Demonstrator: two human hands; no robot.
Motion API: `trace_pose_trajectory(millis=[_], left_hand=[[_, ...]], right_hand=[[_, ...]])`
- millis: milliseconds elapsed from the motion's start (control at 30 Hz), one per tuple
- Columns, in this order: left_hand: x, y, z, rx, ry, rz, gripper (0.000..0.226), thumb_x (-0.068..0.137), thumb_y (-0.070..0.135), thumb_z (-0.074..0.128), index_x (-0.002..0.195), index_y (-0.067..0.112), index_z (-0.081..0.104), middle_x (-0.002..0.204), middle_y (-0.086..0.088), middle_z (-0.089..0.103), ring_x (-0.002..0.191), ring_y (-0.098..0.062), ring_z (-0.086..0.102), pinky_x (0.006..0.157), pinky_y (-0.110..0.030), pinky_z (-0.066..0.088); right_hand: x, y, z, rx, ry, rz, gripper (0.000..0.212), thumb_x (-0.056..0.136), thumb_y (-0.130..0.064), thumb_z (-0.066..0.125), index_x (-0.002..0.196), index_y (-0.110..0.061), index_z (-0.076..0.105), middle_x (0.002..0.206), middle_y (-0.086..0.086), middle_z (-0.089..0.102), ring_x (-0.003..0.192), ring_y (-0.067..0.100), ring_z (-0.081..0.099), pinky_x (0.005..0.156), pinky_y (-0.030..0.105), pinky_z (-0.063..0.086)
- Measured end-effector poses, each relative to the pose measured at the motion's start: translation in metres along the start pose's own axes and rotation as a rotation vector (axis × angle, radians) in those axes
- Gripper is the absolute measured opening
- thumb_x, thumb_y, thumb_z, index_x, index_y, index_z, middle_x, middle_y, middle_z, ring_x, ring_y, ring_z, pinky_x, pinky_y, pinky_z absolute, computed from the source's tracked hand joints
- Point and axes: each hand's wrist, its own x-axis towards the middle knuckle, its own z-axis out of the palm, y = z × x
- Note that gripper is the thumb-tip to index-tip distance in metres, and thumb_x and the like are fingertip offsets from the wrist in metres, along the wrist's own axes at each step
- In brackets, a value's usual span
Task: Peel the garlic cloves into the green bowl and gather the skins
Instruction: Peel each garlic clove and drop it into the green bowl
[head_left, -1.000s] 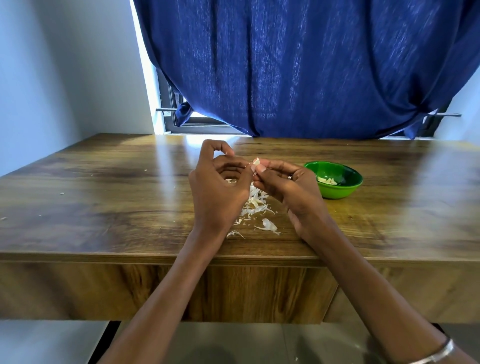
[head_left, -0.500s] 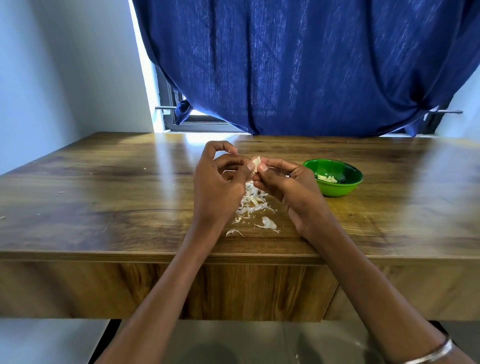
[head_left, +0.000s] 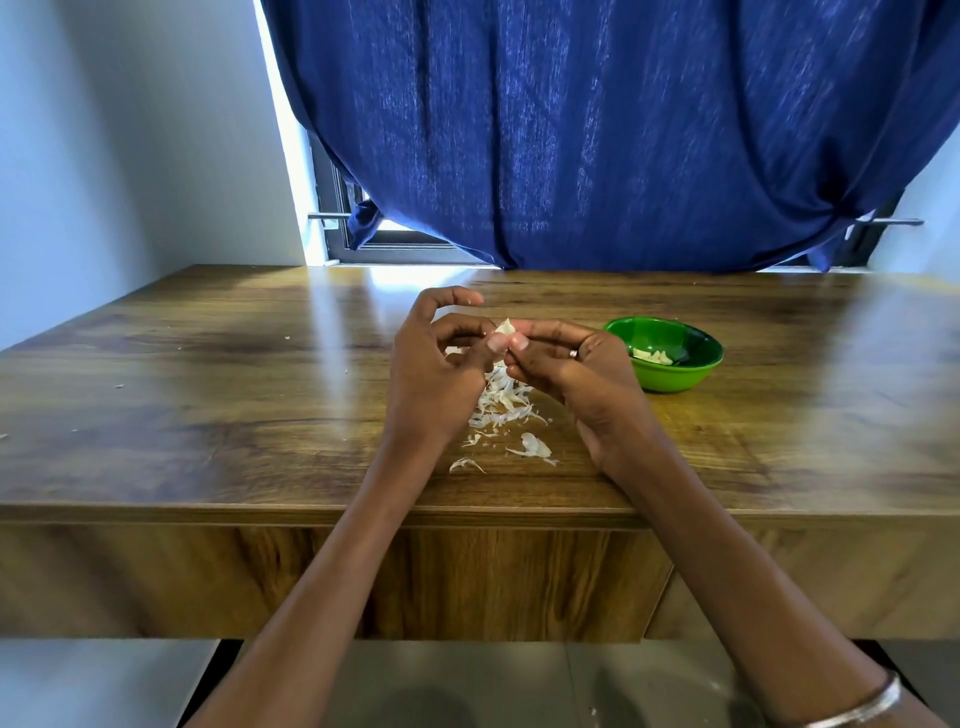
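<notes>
Wood surface (head_left: 208, 395), both hands pinching clove (head_left: 505, 328) pointing up, left hand (head_left: 436, 374), right hand (head_left: 571, 374), skins (head_left: 501, 405) below, bowl (head_left: 696, 376) right

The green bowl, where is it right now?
In the head view, the green bowl sits on the wooden table on the right side, just beyond the right hand, with peeled garlic pieces inside.

1. Left hand (head_left: 434, 374): raised, fingers curled, thumb tip meeting the right thumb, index finger arched above.
2. Right hand (head_left: 576, 374): fingers curled inward, pinching.
3. Both forearms reach forward, converging.
</notes>
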Motion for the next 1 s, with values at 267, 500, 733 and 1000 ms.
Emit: trace_pose_trajectory(millis=[267, 500, 733, 1000], left_hand=[[0.0018, -0.0040, -0.0002, 0.038, 0.013, 0.012, 0.031, 0.087, -0.001, 0.074, 0.112, 0.016, 0.065, 0.089, -0.001, 0.074, 0.082, -0.008, 0.070, 0.075, -0.029, 0.059], [0.0029, -0.0070, -0.0007, 0.088, 0.006, 0.012, 0.021, 0.087, 0.004, 0.076, 0.097, 0.022, 0.074, 0.091, 0.005, 0.076, 0.087, -0.009, 0.071, 0.077, -0.027, 0.056], [0.0017, -0.0063, -0.0017, 0.124, 0.023, 0.022, 0.013, 0.084, 0.013, 0.081, 0.090, 0.024, 0.076, 0.085, 0.008, 0.077, 0.083, -0.008, 0.073, 0.077, -0.028, 0.058], [0.0001, -0.0032, -0.0020, 0.091, 0.021, 0.031, 0.019, 0.084, 0.010, 0.081, 0.082, 0.027, 0.074, 0.080, 0.011, 0.076, 0.078, -0.008, 0.073, 0.075, -0.030, 0.059]], right_hand=[[-0.0004, 0.0008, -0.0003, -0.033, 0.008, -0.031, 0.013, 0.086, -0.002, 0.073, 0.095, -0.011, 0.075, 0.086, 0.005, 0.077, 0.078, 0.009, 0.073, 0.075, 0.022, 0.060], [0.0025, 0.0038, -0.0016, -0.094, 0.026, -0.068, 0.014, 0.084, -0.005, 0.077, 0.097, -0.010, 0.075, 0.088, 0.007, 0.078, 0.079, 0.011, 0.073, 0.075, 0.023, 0.059], [0.0042, 0.0066, -0.0035, -0.129, 0.049, -0.102, 0.017, 0.085, -0.008, 0.077, 0.102, -0.008, 0.075, 0.090, 0.009, 0.078, 0.079, 0.010, 0.073, 0.073, 0.022, 0.058], [0.0045, 0.0065, -0.0030, -0.077, 0.026, -0.119, 0.015, 0.087, -0.001, 0.072, 0.101, -0.005, 0.074, 0.097, 0.010, 0.078, 0.087, 0.013, 0.075, 0.075, 0.021, 0.058]])
